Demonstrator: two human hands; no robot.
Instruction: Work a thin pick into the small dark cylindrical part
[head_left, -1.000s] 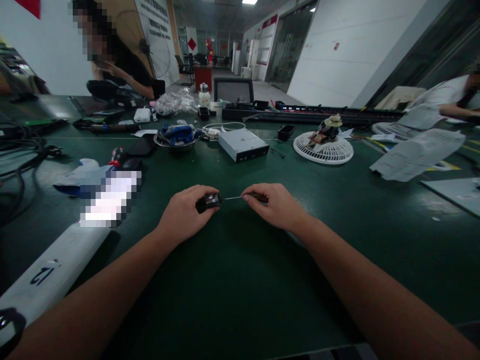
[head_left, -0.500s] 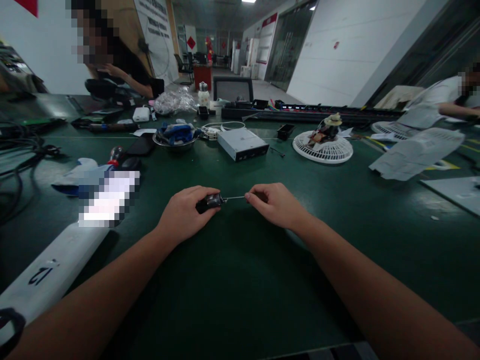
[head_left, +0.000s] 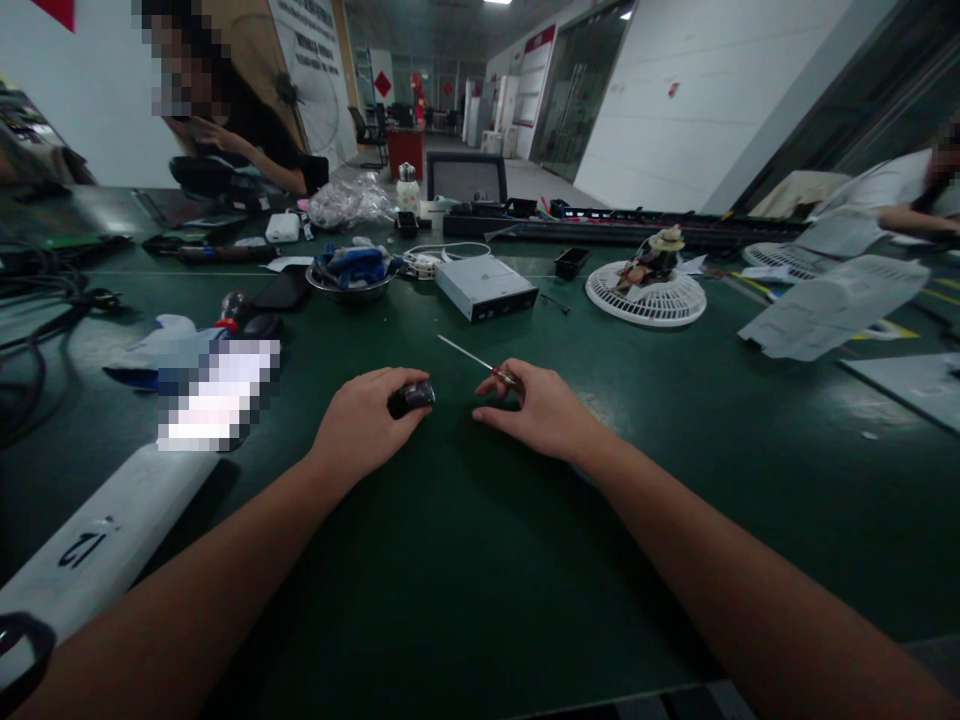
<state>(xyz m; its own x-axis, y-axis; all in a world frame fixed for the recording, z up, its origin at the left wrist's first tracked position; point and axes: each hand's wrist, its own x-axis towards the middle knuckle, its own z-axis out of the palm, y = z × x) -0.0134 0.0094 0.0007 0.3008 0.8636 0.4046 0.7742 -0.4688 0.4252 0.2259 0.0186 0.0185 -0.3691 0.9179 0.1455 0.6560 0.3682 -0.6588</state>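
Over the green table, my left hand [head_left: 365, 425] is closed around a small dark cylinder-like part [head_left: 414, 399] with a shiny rim at its right end. Its exact kind I cannot make out, since the fingers and palm cover much of it. Across a short gap, my right hand [head_left: 551, 410] holds a thin screwdriver [head_left: 504, 377] with a reddish handle. The bare shaft points up and to the left, away from the dark part. Thumb and index finger of the right hand are apart, with the handle resting against the other fingers.
Ahead lie a disc drive [head_left: 486, 285], a metal bowl [head_left: 351, 290] with blue cloth, and a white fan grille [head_left: 645, 300] with a motor on it. On the left are a lit screen [head_left: 225, 390] and a long white stand [head_left: 112, 530]. Two people sit beyond the table.
The screwdriver's tip has come away from the end of the dark part, and its shaft now tilts up-left. My right thumb has opened; the left hand has shifted slightly left.
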